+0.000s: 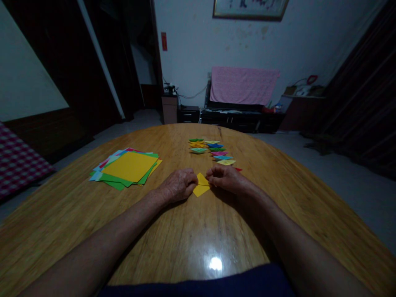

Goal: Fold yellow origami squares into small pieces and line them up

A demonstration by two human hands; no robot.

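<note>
Between my hands a folded piece of yellow origami paper (201,190) lies on the wooden table, with a crease running across its middle. My left hand (181,184) has its fingers curled closed on the paper's left corner. At the right corner, my right hand (227,179) pinches the paper between thumb and fingers. The fingertips cover both side corners. Just beyond my hands are several small folded paper boats in two columns, among them a blue boat (214,145), a pink boat (219,153) and a light yellow boat (226,162). A red one is partly hidden behind my right hand.
A stack of square coloured paper sheets (130,167), yellow on top, lies at the left of the round wooden table (173,255). Past the table's far edge stand a low black cabinet (229,119) and a screen under a pink cloth (244,85). A checked cloth (21,161) hangs at left.
</note>
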